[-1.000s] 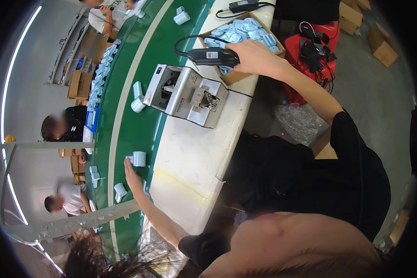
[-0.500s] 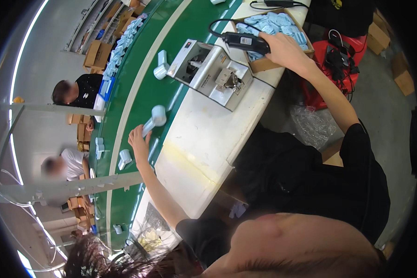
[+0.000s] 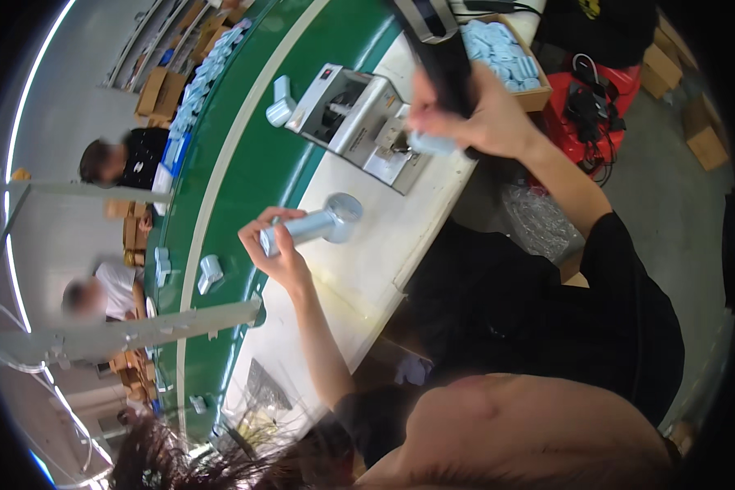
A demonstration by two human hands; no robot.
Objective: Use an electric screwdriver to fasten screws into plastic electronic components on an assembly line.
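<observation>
Over the white worktop (image 3: 335,265), my left hand (image 3: 284,260) grips a light blue device (image 3: 306,229) by its handle, its round head pointing right. My right hand (image 3: 498,118) is wrapped round a black electric screwdriver (image 3: 449,73), blurred by motion and tilted up. A small light blue plastic piece (image 3: 433,144) shows at the fingers of that same hand. Just left of it stands a grey and white bench machine (image 3: 355,122), its metal front mechanism partly covered by the hand and piece.
A cardboard box (image 3: 531,100) of light blue pieces is beyond my right hand. Similar devices (image 3: 210,273) lie on the green conveyor belt (image 3: 245,171). A metal post (image 3: 180,322) juts over the belt. Two people (image 3: 139,159) sit across it. A red stool (image 3: 576,114) holds cables.
My left hand has lifted the light blue device off the belt side and brought it right, over the worktop. My right hand has left the box with a blue piece, its screwdriver swung upward.
</observation>
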